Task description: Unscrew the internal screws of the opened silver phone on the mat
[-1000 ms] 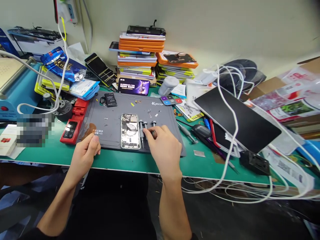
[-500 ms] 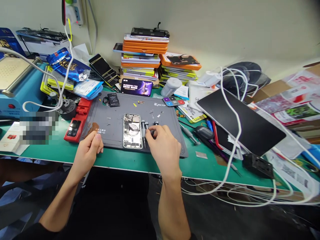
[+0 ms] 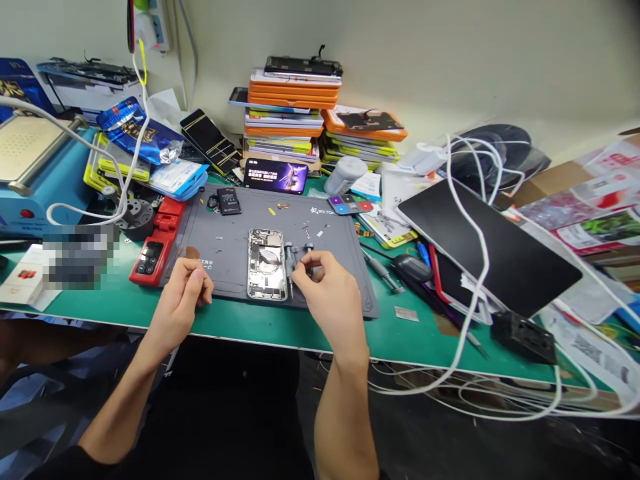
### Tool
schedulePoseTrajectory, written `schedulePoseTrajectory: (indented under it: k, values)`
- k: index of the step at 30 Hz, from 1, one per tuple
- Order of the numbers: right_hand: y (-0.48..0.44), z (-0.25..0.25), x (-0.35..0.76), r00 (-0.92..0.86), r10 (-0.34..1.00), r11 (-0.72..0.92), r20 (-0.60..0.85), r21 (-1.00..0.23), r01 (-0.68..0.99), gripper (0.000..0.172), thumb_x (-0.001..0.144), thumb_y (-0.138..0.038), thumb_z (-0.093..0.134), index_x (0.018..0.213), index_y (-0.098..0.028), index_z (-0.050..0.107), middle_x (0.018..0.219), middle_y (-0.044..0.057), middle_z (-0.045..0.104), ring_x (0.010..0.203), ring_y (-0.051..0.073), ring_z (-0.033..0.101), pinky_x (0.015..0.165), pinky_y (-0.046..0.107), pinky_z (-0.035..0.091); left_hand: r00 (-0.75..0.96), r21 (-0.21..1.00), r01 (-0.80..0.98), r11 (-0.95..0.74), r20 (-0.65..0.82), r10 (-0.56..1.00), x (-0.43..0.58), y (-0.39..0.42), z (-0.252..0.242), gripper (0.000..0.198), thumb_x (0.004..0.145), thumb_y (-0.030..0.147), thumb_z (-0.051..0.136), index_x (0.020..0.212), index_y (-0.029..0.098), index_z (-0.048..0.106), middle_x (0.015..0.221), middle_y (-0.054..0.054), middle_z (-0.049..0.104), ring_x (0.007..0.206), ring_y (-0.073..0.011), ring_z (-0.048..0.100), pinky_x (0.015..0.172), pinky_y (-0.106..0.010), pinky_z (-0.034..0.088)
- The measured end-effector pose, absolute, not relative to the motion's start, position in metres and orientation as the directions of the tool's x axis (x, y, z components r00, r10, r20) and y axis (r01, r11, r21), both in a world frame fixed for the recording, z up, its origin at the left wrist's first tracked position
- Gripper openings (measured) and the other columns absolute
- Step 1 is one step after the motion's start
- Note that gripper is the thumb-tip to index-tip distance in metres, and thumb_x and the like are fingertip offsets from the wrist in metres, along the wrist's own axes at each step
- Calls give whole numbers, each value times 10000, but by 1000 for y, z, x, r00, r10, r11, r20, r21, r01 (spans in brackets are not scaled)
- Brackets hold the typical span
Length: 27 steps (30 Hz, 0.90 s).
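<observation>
An opened smartphone (image 3: 266, 265) lies on a grey repair mat (image 3: 230, 230), its inner parts showing. To its right are several small grey screwdrivers (image 3: 289, 263), one with its tip pointing toward the mat's front edge. My right hand (image 3: 330, 293) is over these, thumb and forefinger pinched on a screwdriver whose lower part they hide. At the mat's front left edge rests my left hand (image 3: 183, 297), loosely curled with nothing visible in it. A black phone battery (image 3: 229, 201) and a few tiny loose parts lie farther back on the mat.
A red device with buttons (image 3: 149, 260) borders the mat on the left. Behind it stand a lit phone (image 3: 276, 176) and stacked orange boxes (image 3: 295, 97). On the right are another screwdriver (image 3: 383, 270), a black tablet-like panel (image 3: 487, 247) and a looping white cable (image 3: 470, 227).
The view has shifted slightly. My right hand's fingers have moved a little among the screwdrivers, and one screwdriver top has shifted. My left hand stays curled at the mat's edge.
</observation>
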State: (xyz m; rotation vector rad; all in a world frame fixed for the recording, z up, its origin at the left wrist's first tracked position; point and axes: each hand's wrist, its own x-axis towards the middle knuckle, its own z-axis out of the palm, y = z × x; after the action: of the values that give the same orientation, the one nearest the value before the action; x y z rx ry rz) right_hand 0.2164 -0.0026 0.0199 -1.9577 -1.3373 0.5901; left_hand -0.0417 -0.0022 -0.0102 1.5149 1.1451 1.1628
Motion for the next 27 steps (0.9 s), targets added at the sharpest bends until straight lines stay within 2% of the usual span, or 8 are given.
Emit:
schedulePoseTrajectory:
  k: [2, 5, 8, 10, 13, 17, 27]
  values:
    - [-6, 19, 217, 376, 926, -197, 25, -819, 539, 171, 913, -402, 632, 993, -252, 649, 795, -17, 730, 636, 146, 556, 672, 334, 413, 139, 969, 179, -170, 146, 980, -43, -2, -11, 275, 1160, 476, 480, 1026, 239, 524, 762, 34, 617, 678, -133, 552, 652, -275, 457]
    - [-7, 14, 217, 405, 897, -8, 174, -912, 410, 175, 919, -372, 649, 1036, -247, 609, 878, 7, 776, 683, 139, 622, 657, 317, 480, 141, 961, 227, -160, 130, 981, -43, -1, -10, 260, 1133, 472, 560, 1042, 231, 595, 805, 18, 661, 689, -127, 598, 642, -262, 475]
    - [-7, 1, 216, 431, 834, 197, 345, -915, 352, 157, 938, -300, 637, 1074, -241, 585, 928, 33, 795, 771, 151, 719, 656, 304, 536, 148, 929, 314, -196, 156, 977, -42, -1, -6, 230, 1089, 442, 656, 1027, 226, 701, 876, -12, 723, 740, -143, 664, 675, -270, 522]
    - [-7, -8, 214, 426, 802, 268, 418, -890, 370, 160, 951, -272, 635, 1096, -243, 574, 963, 42, 802, 786, 154, 744, 642, 300, 565, 170, 892, 373, -255, 204, 964, -41, 0, -2, 195, 1055, 406, 714, 989, 227, 758, 936, -34, 769, 828, -175, 712, 758, -297, 565]
    - [-9, -18, 210, 424, 769, 293, 478, -854, 431, 176, 956, -253, 646, 1115, -250, 570, 999, 41, 803, 792, 157, 766, 659, 314, 623, 213, 857, 392, -333, 268, 940, -40, 0, 2, 116, 1014, 330, 770, 949, 238, 797, 987, -44, 807, 954, -218, 753, 859, -333, 597]
    - [-12, -19, 207, 407, 761, 284, 505, -824, 491, 159, 973, -253, 641, 1119, -252, 578, 1014, 42, 809, 770, 154, 776, 651, 316, 647, 235, 848, 389, -359, 286, 929, -40, 0, 2, 34, 990, 259, 802, 957, 255, 806, 987, -20, 818, 938, -197, 761, 840, -309, 601]
    - [-13, -24, 207, 423, 758, 273, 498, -829, 488, 192, 998, -293, 656, 1180, -244, 618, 1063, 61, 801, 883, 185, 795, 704, 339, 659, 254, 838, 400, -370, 286, 924, -40, 0, 3, 46, 1009, 251, 780, 975, 256, 811, 996, -20, 821, 949, -193, 766, 815, -292, 594]
